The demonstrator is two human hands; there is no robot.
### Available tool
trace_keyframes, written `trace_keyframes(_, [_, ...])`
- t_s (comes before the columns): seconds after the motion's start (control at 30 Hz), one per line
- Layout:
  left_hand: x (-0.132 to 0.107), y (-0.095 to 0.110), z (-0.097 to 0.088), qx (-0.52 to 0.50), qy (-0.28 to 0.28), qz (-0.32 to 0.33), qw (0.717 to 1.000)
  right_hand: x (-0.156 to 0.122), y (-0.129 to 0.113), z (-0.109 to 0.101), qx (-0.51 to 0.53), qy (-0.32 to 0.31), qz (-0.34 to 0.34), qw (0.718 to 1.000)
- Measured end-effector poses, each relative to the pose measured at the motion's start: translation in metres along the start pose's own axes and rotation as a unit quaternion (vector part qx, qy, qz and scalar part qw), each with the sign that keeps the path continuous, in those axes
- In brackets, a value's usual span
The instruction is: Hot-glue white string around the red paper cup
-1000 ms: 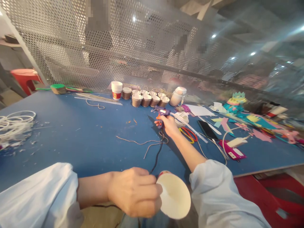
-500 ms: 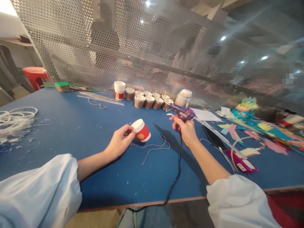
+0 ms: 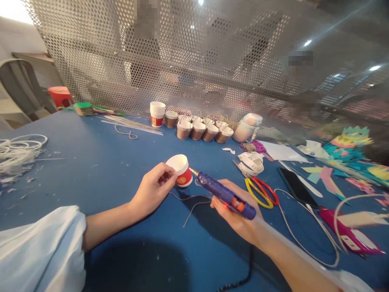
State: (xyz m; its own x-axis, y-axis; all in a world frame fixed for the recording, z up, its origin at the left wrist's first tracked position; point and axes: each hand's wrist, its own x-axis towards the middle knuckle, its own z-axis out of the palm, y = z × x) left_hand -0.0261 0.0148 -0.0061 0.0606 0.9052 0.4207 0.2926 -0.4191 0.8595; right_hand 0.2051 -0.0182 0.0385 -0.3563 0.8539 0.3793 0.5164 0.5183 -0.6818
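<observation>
Tilted a little, a red and white paper cup (image 3: 183,178) is pinched at its left side between the thumb and fingers of my left hand (image 3: 154,186). My right hand (image 3: 240,215) is wrapped round a dark blue glue gun (image 3: 223,194). The gun's metal nozzle points at the cup's right side, at or very near the wall; I cannot tell whether it touches. A thin cord (image 3: 194,205) lies on the blue table (image 3: 127,247) below the cup. A clear glue stick seems to trail from the gun's rear along my right forearm.
Behind stand a stack of paper cups (image 3: 157,115) and several brown-wrapped cups (image 3: 199,132). To the right lie scissors (image 3: 263,192), a white ribbon roll (image 3: 251,163), a phone (image 3: 296,186) and a cable (image 3: 291,235). White cord coils (image 3: 22,150) lie at left; a perforated screen (image 3: 100,52) rises behind.
My right hand has brought the glue gun down and left, its nozzle now at the cup. My left hand still holds the cup, now more upright. Scissors and ribbon have come into sight.
</observation>
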Motion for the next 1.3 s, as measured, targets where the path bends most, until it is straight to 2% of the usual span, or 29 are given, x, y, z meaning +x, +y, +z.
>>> trace_keyframes(0.1, [-0.001,0.001,0.000,0.018,0.003,0.044,0.999,-0.002,0.004,0.006,-0.019,-0.013,-0.031,0.999])
trace_keyframes(0.17, [-0.002,0.001,0.000,0.016,0.004,0.052,0.999,-0.003,0.005,0.010,-0.033,-0.017,-0.041,0.998])
trace_keyframes(0.4, [-0.001,0.000,0.002,-0.049,-0.007,-0.004,0.999,-0.002,0.001,0.017,-0.052,0.010,-0.047,0.997])
trace_keyframes(0.6, [-0.003,-0.002,0.002,-0.076,-0.023,-0.038,0.996,-0.004,-0.001,0.021,-0.064,0.042,-0.001,0.997])
trace_keyframes(1.07, [-0.002,0.003,0.003,-0.094,-0.034,-0.030,0.995,-0.003,-0.002,0.023,-0.069,0.032,-0.032,0.997])
trace_keyframes(1.3, [-0.002,0.004,0.001,-0.096,-0.040,-0.043,0.994,-0.005,-0.002,0.021,-0.100,0.044,-0.018,0.994])
